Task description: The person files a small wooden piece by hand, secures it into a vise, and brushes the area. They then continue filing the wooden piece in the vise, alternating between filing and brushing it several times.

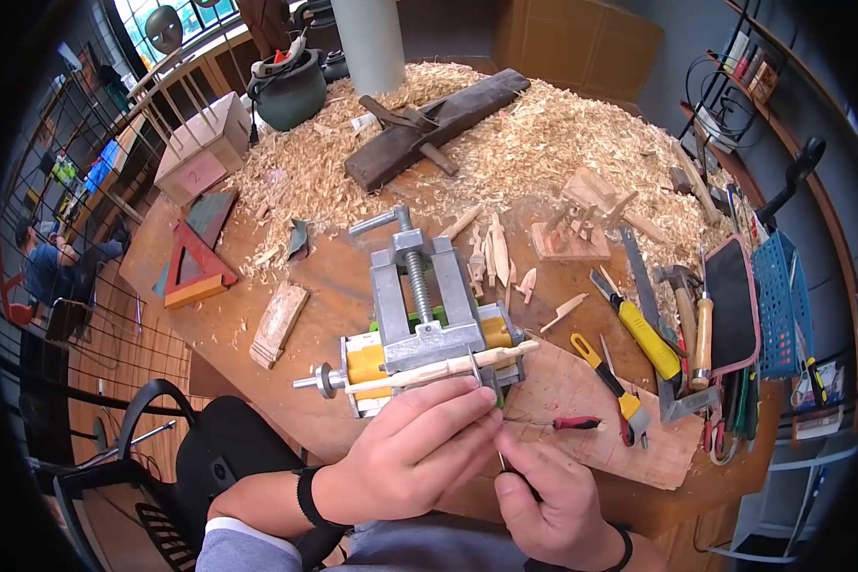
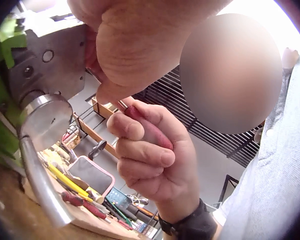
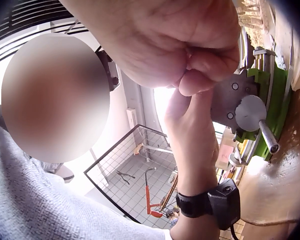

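The carved stick (image 1: 438, 369) could be gouged by a slip of the red-handled tool (image 2: 152, 131), gripped by the right hand (image 1: 553, 505) at five o'clock, while the left hand's (image 1: 424, 443) hold cannot be told.

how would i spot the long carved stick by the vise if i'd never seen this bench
Find the big grey metal vise on the table. Just above the left hand in the head view, a slim pale carved stick runs crosswise over the vise's near side. It is clearly longer than the carved pieces lying behind the vise.
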A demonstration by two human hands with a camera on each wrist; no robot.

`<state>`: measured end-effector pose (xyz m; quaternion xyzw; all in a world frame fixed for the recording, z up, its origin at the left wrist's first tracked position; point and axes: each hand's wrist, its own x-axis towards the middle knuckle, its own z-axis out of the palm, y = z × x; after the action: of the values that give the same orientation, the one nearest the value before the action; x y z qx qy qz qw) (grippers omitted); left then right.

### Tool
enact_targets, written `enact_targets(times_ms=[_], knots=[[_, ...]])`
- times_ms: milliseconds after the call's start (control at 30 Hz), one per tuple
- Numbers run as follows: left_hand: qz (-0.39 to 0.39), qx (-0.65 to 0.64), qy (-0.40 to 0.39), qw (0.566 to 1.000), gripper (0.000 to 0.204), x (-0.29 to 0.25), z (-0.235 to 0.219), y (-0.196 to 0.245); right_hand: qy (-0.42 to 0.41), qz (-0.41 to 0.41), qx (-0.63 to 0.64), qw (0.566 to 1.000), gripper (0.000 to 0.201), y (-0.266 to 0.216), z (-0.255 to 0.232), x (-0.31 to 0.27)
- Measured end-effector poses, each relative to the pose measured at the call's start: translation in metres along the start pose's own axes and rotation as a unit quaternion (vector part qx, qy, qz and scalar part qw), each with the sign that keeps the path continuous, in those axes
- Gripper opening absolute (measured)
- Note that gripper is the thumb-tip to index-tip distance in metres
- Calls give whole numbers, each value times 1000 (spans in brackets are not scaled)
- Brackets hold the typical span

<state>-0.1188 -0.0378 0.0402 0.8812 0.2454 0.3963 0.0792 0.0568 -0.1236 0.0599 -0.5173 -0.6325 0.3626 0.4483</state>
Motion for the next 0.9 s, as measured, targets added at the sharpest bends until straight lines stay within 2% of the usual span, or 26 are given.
enact_targets(times_ms=[600,667,733,900], knots=[[20,-26,20,999,36,-5,4,-2,4,32,-8,999,31,1,8,-6],[30,-34,23,999,37,-5,3,-4,13,-30,-19,999,31,12,7,-7],[11,-24,21,999,35,-4,4,-4,21,-31,-17,999,31,13,10,-4],[32,-47,26,998,34,-6,3,-3,28,-43,-11,999,30,10,10,-9]])
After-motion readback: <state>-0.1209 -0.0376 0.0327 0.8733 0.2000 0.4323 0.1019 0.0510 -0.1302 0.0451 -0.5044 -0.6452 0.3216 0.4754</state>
